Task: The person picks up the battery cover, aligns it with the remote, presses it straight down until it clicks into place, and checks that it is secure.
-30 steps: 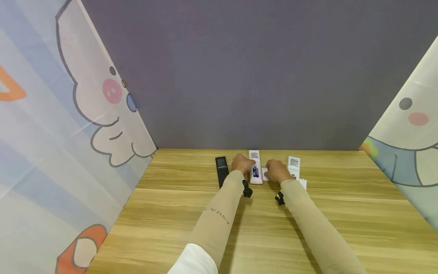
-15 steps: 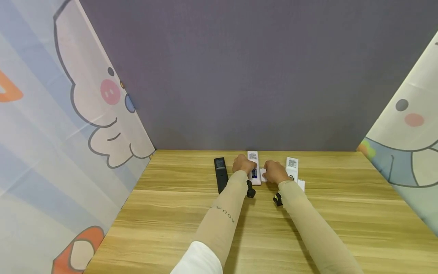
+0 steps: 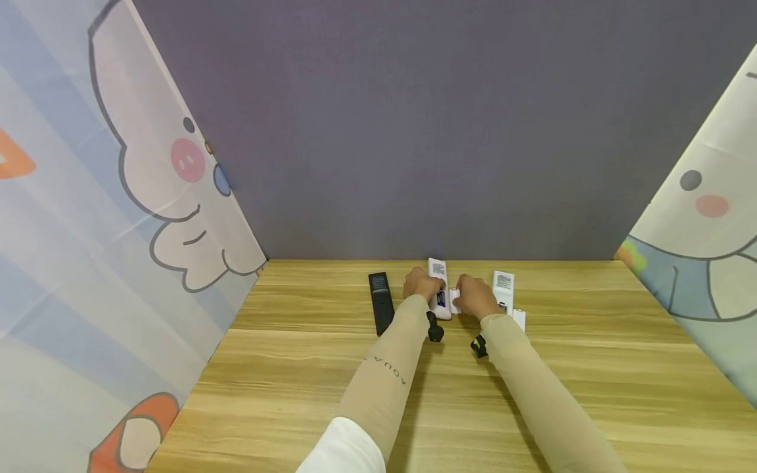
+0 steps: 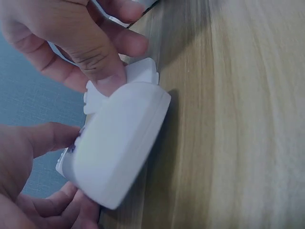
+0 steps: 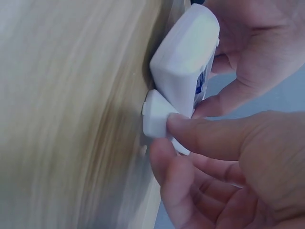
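Note:
A white remote control [image 3: 438,269] lies back up, its battery bay uncovered and blue batteries [image 3: 441,299] showing inside. My left hand [image 3: 420,284] grips it from the left, thumb on the bay side and fingers beneath the far edge. In the left wrist view the remote [image 4: 121,138] is tilted, one long edge near the table. A small white battery cover [image 5: 156,114] is pinched between the thumb and forefinger of my right hand [image 3: 475,295], close beside the remote's right side. The cover [image 4: 143,71] partly overlaps the remote's end in the left wrist view.
A black remote control [image 3: 381,302] lies to the left, partly behind the left forearm. Right of the right hand lie another white remote [image 3: 504,282] and a loose white cover [image 3: 520,318]. A grey panel [image 3: 390,131] rises along the back edge of the wooden table [image 3: 284,368].
The white remote has gone from lying flat to being slightly tilted in my left hand. The right hand has picked the cover up from the table beside it. The view has shifted slightly.

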Tool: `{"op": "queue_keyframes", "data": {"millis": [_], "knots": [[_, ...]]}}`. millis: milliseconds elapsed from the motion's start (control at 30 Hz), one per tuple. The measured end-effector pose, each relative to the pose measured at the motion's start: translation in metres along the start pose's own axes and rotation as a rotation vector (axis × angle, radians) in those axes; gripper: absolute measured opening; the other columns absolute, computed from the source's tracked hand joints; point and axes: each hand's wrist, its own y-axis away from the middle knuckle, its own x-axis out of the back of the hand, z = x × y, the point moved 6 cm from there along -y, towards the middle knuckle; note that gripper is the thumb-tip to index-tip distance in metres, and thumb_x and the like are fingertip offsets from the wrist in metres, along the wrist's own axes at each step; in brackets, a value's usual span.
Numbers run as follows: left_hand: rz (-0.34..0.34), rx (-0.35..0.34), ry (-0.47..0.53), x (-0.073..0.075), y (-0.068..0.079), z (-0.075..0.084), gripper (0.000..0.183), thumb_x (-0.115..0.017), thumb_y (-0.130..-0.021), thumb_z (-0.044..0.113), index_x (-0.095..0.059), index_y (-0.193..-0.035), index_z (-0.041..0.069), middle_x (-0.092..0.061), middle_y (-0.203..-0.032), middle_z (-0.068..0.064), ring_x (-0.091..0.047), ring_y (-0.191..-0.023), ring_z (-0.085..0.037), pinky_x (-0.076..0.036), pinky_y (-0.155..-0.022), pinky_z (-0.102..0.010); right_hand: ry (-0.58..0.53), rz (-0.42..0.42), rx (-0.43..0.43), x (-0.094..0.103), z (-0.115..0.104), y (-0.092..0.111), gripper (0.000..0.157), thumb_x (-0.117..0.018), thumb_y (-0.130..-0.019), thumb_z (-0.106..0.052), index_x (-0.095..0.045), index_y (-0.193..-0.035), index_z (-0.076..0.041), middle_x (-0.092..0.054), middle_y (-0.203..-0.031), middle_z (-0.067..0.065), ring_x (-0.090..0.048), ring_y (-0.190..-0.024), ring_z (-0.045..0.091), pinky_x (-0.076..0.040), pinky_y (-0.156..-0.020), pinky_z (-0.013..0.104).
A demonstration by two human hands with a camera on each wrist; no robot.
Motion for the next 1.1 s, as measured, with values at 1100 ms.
{"op": "queue_keyframes", "data": {"millis": [1100], "knots": [[-0.162, -0.018, 0.668, 0.007, 0.007, -0.024, 0.027, -0.072, -0.094, 0.011, -0.073, -0.119, 0.001, -0.076, -0.106, -0.014, -0.074, -0.086, -0.020, -0.060, -0.073, -0.030, -0.306, 0.202, 0.031, 0.030, 0.001, 0.018, 0.012, -0.065, -0.099, -0.013, -0.068, -0.106, -0.004, -0.074, -0.093, 0.017, -0.072, -0.073, 0.029, -0.050, -0.066, 0.034]]}}
